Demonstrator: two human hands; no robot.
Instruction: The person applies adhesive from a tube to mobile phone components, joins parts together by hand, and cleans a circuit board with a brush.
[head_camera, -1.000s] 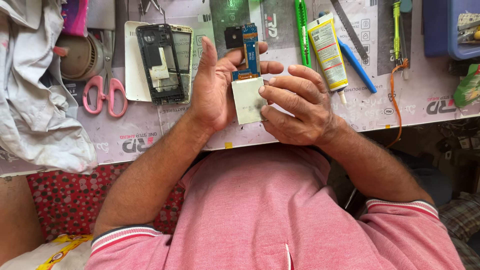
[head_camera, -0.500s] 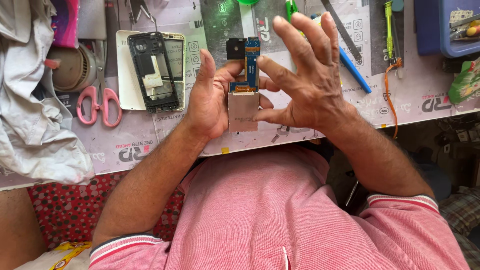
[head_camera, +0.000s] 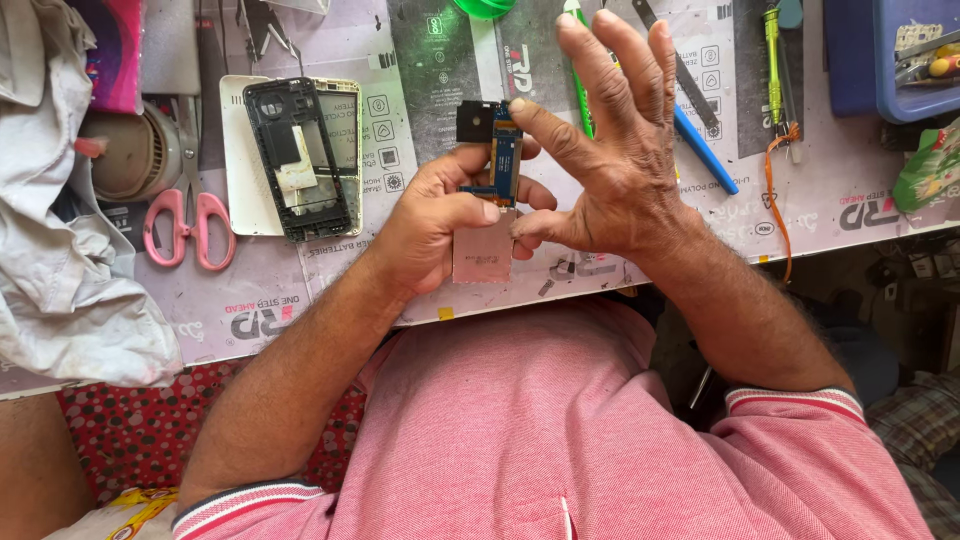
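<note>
My left hand (head_camera: 440, 215) grips a small phone circuit board (head_camera: 503, 160), blue with a black camera block at its top and a pinkish metal shield (head_camera: 483, 255) at its lower end. My right hand (head_camera: 610, 140) is beside it with fingers spread; its forefinger tip touches the board's top edge and its thumb rests on the shield's right side. Both hands hover over the near edge of the work mat (head_camera: 400, 120).
A black phone frame (head_camera: 300, 160) lies on a white back cover (head_camera: 238, 150) left of the hands. Pink-handled scissors (head_camera: 185, 215) and a grey cloth (head_camera: 60, 270) lie further left. A blue pen (head_camera: 705, 150), green screwdriver (head_camera: 772, 50) and blue tray (head_camera: 885, 55) sit right.
My right hand has lifted off the shield and spread its fingers, with the forefinger now on the board's top. The left hand keeps its hold on the board.
</note>
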